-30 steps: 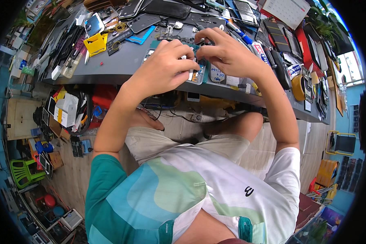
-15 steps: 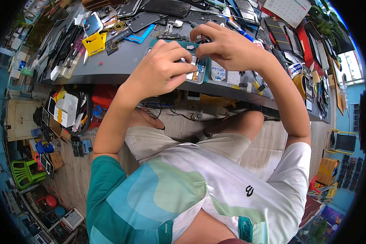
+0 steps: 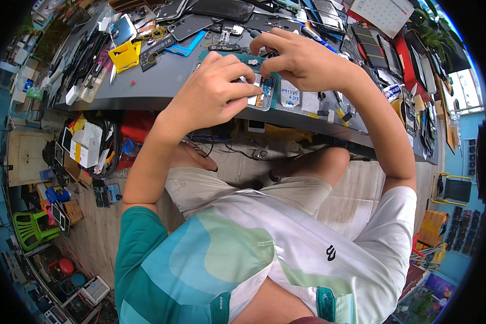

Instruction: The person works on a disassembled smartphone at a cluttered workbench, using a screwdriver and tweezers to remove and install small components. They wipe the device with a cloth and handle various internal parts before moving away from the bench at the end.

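Note:
An opened phone lies at the desk's near edge, its inner parts bared, on a green mat. My left hand is bent over it from the left. Its thumb and fingers come together on the phone's inside and hide much of it. Above the phone's far right side hovers my right hand. Its thumb and forefinger are curled round a dark slim tool, mostly hidden by the fingers, whose kind I cannot make out. A small pale piece lies on the mat between my hands.
Right of the mat lie a white panel with blue handwriting and a paper slip. A yellow holder, a blue frame and dark phone parts crowd the desk's far side. Red folders stand at right.
My right hand shifts very slightly, fingers still curled in the same place over the phone. My left hand stays on the phone.

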Motion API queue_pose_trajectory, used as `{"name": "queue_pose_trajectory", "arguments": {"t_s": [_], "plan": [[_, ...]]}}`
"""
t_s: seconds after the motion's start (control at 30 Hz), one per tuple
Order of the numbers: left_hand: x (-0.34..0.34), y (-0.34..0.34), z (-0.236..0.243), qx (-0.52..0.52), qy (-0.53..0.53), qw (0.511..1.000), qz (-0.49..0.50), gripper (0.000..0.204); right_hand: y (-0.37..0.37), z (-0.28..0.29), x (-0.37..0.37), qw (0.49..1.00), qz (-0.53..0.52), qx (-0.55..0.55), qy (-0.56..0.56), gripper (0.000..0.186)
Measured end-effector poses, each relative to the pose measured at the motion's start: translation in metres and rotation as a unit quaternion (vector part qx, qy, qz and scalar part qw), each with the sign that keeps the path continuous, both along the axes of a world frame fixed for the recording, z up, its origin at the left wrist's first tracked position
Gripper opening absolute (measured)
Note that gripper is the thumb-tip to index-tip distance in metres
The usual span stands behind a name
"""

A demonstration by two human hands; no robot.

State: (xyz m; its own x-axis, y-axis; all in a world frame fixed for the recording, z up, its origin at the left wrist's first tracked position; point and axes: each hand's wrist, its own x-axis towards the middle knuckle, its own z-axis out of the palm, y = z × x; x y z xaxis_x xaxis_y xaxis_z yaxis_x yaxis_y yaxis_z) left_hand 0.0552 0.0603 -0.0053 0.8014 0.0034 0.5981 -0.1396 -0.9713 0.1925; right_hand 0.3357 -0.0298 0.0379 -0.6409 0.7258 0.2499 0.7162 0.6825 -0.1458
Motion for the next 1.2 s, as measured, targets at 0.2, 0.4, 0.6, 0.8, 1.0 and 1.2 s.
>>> {"name": "queue_pose_trajectory", "arguments": {"t_s": [0.2, 0.4, 0.6, 0.8, 1.0, 1.2], "plan": [[0.000, -0.005, -0.001, 0.008, -0.009, 1.000, 0.006, 0.033, 0.015, -0.002, -0.009, 0.998, -0.004, -0.061, 0.000, 0.015], [-0.003, -0.008, -0.002, 0.031, -0.004, 0.999, 0.019, 0.033, 0.022, 0.000, -0.022, 0.993, -0.023, -0.113, -0.005, 0.018], [-0.005, -0.009, -0.002, 0.032, -0.009, 0.999, 0.019, 0.034, 0.025, 0.004, -0.024, 0.989, -0.038, -0.141, 0.000, 0.018], [-0.005, -0.010, -0.001, 0.026, -0.005, 0.999, 0.021, 0.033, 0.015, 0.008, -0.009, 0.988, -0.047, -0.147, 0.020, 0.013], [0.000, -0.013, -0.002, 0.030, -0.025, 0.999, 0.018, 0.022, 0.003, 0.004, 0.003, 0.993, -0.013, -0.104, 0.048, 0.025], [0.001, -0.014, -0.004, 0.002, -0.012, 1.000, 0.014, 0.031, -0.011, 0.000, 0.005, 0.994, -0.009, -0.084, 0.064, 0.033]]}}
